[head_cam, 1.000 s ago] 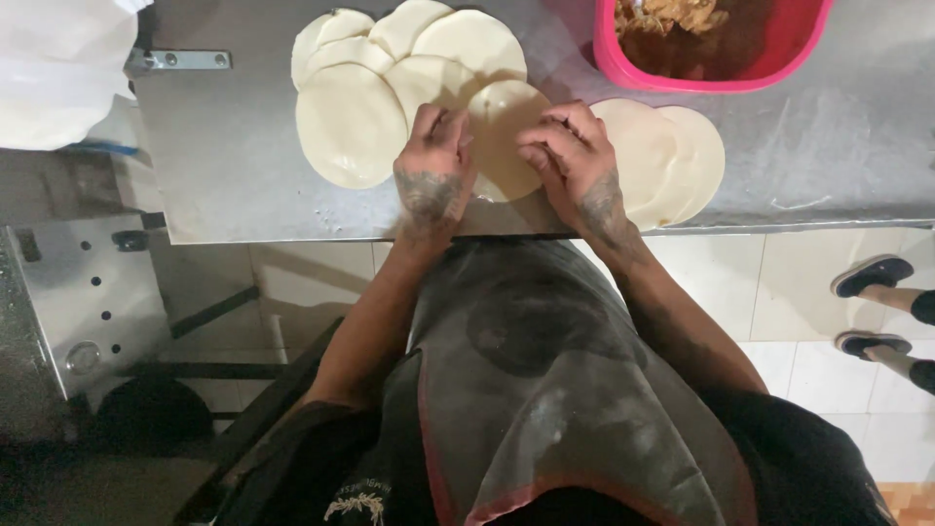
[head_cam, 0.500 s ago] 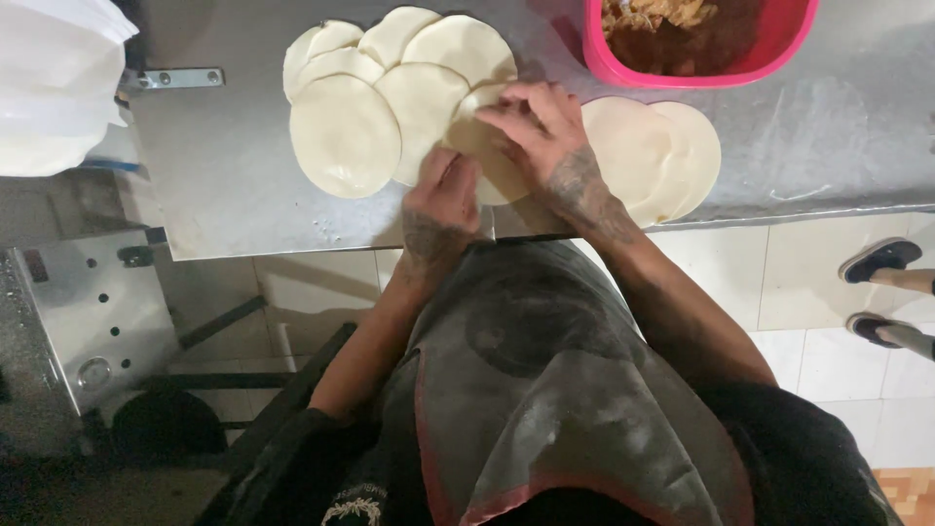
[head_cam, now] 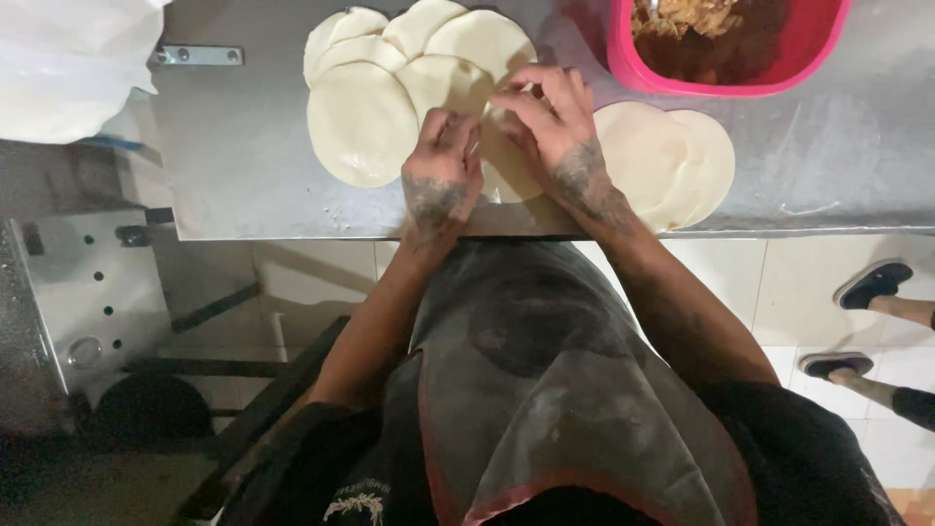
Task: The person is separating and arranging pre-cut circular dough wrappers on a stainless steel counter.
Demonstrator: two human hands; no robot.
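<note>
From the head camera I look straight down on a grey stainless-steel worktable (head_cam: pixel 243 185), and both of my operator's bare hands are working on one pale round dough disc (head_cam: pixel 511 175) lying flat near the table's front edge. The left hand (head_cam: pixel 440 170) pinches the disc's left edge with curled fingers, and the right hand (head_cam: pixel 557 127) arches over its top, fingertips pressed onto the dough, so both are closed on the disc rather than released. To the left and behind the hands, a cluster of overlapping pale round dough discs (head_cam: pixel 362 122) is spread on the steel. Just right of the right hand lie two more overlapping pale dough rounds (head_cam: pixel 672 161), touching the table's front edge. A pink plastic tub of dark brown filling (head_cam: pixel 726 44) sits at the back right, well apart from the held disc. A grey apron (head_cam: pixel 545 390) hangs below. Another person's sandalled feet (head_cam: pixel 867 321) stand on the tiled floor at right.
</note>
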